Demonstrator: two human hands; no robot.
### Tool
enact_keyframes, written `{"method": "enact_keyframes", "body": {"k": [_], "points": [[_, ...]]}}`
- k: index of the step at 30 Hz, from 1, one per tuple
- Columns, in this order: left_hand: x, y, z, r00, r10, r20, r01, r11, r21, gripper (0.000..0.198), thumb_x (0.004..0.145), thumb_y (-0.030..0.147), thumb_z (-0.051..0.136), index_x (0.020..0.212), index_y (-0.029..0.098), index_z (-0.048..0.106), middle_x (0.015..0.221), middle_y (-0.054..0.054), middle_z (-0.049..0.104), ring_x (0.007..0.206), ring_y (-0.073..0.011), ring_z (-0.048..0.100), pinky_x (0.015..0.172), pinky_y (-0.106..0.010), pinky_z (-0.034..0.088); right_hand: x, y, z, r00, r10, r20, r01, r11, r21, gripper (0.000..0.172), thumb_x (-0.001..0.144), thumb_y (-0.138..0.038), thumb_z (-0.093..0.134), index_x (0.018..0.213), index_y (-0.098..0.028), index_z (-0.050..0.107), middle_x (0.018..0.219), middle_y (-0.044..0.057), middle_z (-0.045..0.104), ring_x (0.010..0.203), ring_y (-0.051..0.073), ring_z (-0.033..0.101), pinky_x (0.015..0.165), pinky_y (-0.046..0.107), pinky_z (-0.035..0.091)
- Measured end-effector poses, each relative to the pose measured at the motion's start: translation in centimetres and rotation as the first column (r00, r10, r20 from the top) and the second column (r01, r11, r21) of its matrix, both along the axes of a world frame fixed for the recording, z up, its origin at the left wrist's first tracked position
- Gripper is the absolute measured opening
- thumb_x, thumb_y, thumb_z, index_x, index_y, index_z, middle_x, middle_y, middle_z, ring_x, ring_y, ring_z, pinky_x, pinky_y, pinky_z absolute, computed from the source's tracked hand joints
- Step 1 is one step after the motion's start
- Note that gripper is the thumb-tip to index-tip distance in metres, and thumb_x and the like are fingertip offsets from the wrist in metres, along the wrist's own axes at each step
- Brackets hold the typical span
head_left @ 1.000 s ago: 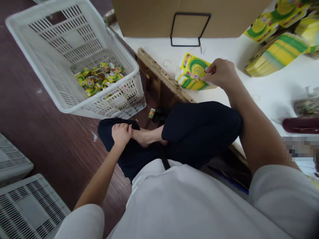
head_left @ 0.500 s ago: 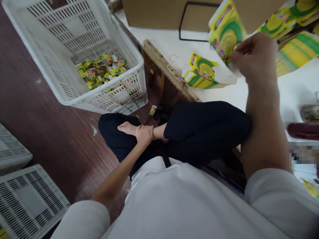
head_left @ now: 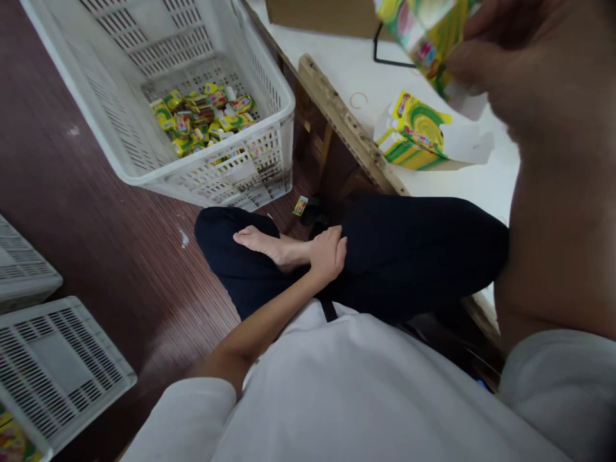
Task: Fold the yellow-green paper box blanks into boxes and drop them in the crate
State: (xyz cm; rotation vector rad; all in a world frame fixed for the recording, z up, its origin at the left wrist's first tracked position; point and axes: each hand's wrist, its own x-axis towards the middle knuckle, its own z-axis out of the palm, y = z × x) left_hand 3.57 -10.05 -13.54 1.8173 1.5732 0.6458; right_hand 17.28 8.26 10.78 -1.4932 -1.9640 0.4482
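Observation:
My right hand (head_left: 520, 61) is raised close to the camera at the top right, pinching a flat yellow-and-green printed carton (head_left: 423, 32). A small stack of the same flat cartons (head_left: 414, 131) lies on the white table (head_left: 481, 186) below it. My left hand (head_left: 328, 255) rests on my ankle and the dark trousers of my crossed legs, fingers laid loosely together and holding nothing.
A white slotted basket (head_left: 269, 83) stands on the dark wood floor at the left, with several small yellow-green folded boxes (head_left: 202, 119) inside. One small box (head_left: 300, 206) lies on the floor under the table edge. More white baskets (head_left: 52, 366) sit at lower left. A brown cardboard wall (head_left: 317, 13) and a rubber band (head_left: 359, 100) are at the back.
My right hand lifted one carton off the stack and brought it up toward the camera. My left hand slid from my foot to my ankle, rightward.

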Motion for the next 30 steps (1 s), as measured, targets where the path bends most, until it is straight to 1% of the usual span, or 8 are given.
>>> {"method": "enact_keyframes", "body": {"k": [2,4,7,10,15,21,25,30], "points": [[-1.4,0.0,-0.8,0.998,-0.051,-0.028,0.051,0.999,-0.011,0.047,0.106,0.037,0.025,0.131,0.014,0.058,0.122,-0.014,0.069,0.11,-0.0253,0.065,0.094,-0.039,0.048,-0.7,0.3,-0.4,0.993,-0.033,0.109,0.038,0.998,-0.049,0.012,0.08,-0.017,0.071,0.09,-0.024,0.071,0.074,-0.003,0.058,0.062,0.007,0.046,0.061,0.032,0.032],[-3.3,-0.1,-1.8,0.992,-0.089,-0.086,0.086,0.995,-0.046,0.045,0.104,0.037,0.029,0.124,0.015,0.062,0.116,-0.013,0.071,0.106,-0.0258,0.067,0.091,-0.038,0.049,-1.4,0.4,-0.8,0.987,-0.017,0.161,0.033,0.995,-0.098,0.011,0.077,-0.014,0.073,0.079,-0.023,0.067,0.064,-0.004,0.051,0.056,0.007,0.042,0.059,0.031,0.032],[-6.1,-0.2,-3.0,0.97,-0.131,-0.206,0.11,0.988,-0.109,0.042,0.102,0.039,0.035,0.101,0.014,0.068,0.099,-0.015,0.073,0.094,-0.029,0.068,0.084,-0.041,0.048,-2.0,0.5,-1.5,0.98,0.02,0.197,0.006,0.991,-0.13,0.021,0.072,-0.008,0.075,0.069,-0.023,0.061,0.064,-0.004,0.054,0.055,0.007,0.041,0.059,0.031,0.033],[-8.5,-0.3,-3.6,0.933,-0.169,-0.318,0.129,0.981,-0.142,0.041,0.1,0.043,0.04,0.086,0.016,0.067,0.089,-0.016,0.071,0.09,-0.0307,0.066,0.085,-0.044,0.045,-1.8,0.5,-2.5,0.983,0.066,0.174,-0.041,0.989,-0.144,0.024,0.068,-0.008,0.077,0.068,-0.024,0.06,0.065,-0.005,0.057,0.053,0.007,0.039,0.056,0.03,0.031],[-11.8,0.4,-3.7,0.861,-0.133,-0.49,0.069,0.987,-0.147,0.04,0.097,0.045,0.044,0.084,0.016,0.07,0.09,-0.018,0.072,0.096,-0.0349,0.063,0.094,-0.052,0.04,-0.3,0.5,-3.6,0.989,0.116,0.097,-0.103,0.986,-0.128,0.025,0.065,-0.007,0.077,0.069,-0.025,0.06,0.067,-0.005,0.061,0.053,0.008,0.041,0.053,0.029,0.031],[-15.3,1.5,-2.7,0.791,-0.017,-0.612,-0.054,0.994,-0.097,0.048,0.099,0.044,0.039,0.096,0.011,0.074,0.099,-0.023,0.071,0.103,-0.0398,0.061,0.093,-0.055,0.04,0.4,0.4,-3.3,0.993,0.064,0.101,-0.049,0.989,-0.141,0.024,0.07,-0.008,0.076,0.067,-0.025,0.059,0.066,-0.005,0.058,0.056,0.007,0.045,0.059,0.029,0.037],[-16.1,1.1,-2.8,0.784,0.055,-0.618,-0.108,0.993,-0.048,0.043,0.099,0.04,0.039,0.096,0.015,0.075,0.101,-0.019,0.072,0.107,-0.0371,0.06,0.1,-0.054,0.04,0.3,0.1,-2.9,0.995,0.033,0.093,-0.015,0.981,-0.195,0.023,0.074,-0.006,0.074,0.068,-0.023,0.059,0.066,-0.005,0.056,0.058,0.005,0.046,0.062,0.026,0.039],[-13.8,-0.5,-4.1,0.8,0.096,-0.592,-0.138,0.99,-0.025,0.036,0.097,0.034,0.041,0.089,0.021,0.073,0.102,-0.014,0.071,0.113,-0.0376,0.056,0.119,-0.063,0.022,0.6,-0.3,-2.8,0.994,0.053,0.095,-0.036,0.984,-0.175,0.013,0.077,-0.007,0.074,0.081,-0.016,0.066,0.07,-0.006,0.055,0.062,0.001,0.046,0.065,0.022,0.037]]}}
